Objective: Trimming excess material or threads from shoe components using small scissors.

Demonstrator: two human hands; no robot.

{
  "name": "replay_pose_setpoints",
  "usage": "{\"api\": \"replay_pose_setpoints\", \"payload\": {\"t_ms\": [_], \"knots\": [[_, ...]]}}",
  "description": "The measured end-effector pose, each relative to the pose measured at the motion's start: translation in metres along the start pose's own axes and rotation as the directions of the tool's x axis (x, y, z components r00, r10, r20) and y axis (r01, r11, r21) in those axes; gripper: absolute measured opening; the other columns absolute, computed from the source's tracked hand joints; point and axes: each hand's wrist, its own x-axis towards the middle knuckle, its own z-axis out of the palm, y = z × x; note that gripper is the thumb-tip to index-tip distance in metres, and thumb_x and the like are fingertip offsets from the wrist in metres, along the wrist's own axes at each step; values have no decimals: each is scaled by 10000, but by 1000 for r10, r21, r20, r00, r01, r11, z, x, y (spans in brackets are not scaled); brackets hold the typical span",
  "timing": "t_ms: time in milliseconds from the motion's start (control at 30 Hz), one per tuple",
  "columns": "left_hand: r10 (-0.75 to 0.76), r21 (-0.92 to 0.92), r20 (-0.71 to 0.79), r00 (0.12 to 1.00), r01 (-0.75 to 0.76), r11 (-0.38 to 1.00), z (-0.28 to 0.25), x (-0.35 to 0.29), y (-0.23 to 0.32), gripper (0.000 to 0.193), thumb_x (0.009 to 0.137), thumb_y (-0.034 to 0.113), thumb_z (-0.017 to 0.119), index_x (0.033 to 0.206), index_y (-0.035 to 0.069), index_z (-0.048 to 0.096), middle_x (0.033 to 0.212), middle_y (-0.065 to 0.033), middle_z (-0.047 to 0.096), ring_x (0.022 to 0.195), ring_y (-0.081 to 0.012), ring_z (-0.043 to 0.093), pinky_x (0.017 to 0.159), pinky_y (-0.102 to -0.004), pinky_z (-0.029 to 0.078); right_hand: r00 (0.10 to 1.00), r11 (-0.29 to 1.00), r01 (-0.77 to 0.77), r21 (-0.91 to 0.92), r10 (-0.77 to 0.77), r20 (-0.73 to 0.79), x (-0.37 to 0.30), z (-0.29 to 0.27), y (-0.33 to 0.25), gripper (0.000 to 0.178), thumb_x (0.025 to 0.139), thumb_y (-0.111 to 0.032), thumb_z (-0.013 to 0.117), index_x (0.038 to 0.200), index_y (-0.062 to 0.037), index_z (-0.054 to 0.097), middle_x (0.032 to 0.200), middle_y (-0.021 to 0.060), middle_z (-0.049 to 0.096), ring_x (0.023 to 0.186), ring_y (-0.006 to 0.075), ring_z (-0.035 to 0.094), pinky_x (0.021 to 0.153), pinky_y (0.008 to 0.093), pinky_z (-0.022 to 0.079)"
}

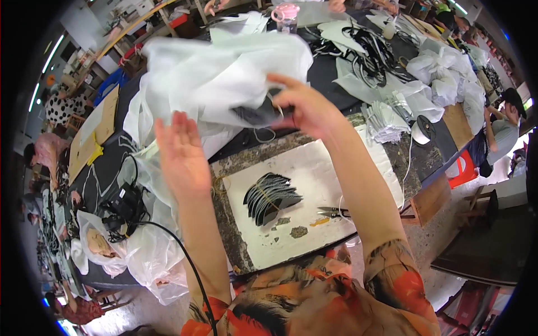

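Note:
A big translucent white plastic bag (224,70), blurred by motion, billows over the far part of the dark table. My left hand (184,154) is raised at the bag's near left side, its fingers stretched out and the palm showing. Close to the bag's right edge, my right hand (305,109) has its fingers spread apart. A dark, blurred patch (252,115) shows between the hands at the bag's lower edge; its kind is unclear. Nearer to me, a banded stack of dark curved pieces (271,199) lies on a white board (314,179).
Scissors (333,212) lie on the board beside a small yellow tool (320,222). Black strips (378,53) and a bundle of white pieces (385,123) lie to the right. At left are a black power adapter (124,204) and a filled plastic bag (154,255). Other people sit around.

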Motion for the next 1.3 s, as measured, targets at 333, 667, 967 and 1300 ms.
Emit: {"api": "replay_pose_setpoints", "payload": {"t_ms": [333,667,967,1300], "knots": [[-490,954,279,826,-177,244,-33,-115,-3,1030,776,200,843,1595,104,226,1517,-219,393,1376,-295,439,1143,-404,347,981,994,-44,-103,23,-194,34,-59,22,548,874,-103,668,1372,-28,454,1184,118,608,943,240,663,786,425,616],[-504,971,146,851,-25,240,-47,-116,-29,1055,686,149,839,1579,100,279,1309,-197,544,1221,-320,535,1066,-402,411,985,996,-47,82,60,-163,-144,-61,55,656,869,-4,680,1469,4,417,1291,161,593,1095,200,649,933,364,571],[-353,699,524,775,-628,-342,-61,-97,-6,899,651,141,844,1474,126,483,1399,-165,465,1348,-407,408,1165,-490,259,973,999,18,-50,-28,-228,-178,-16,81,651,793,10,748,1392,-10,493,1184,78,619,977,116,622,819,243,545],[-635,926,352,688,-160,341,-26,-147,10,630,707,105,845,1294,76,619,1323,-164,608,1228,-401,574,1039,-439,453,843,510,511,-692,-455,287,-201,5,98,552,713,97,703,1231,-79,630,1319,146,598,1218,312,582,1025,388,464]]}}
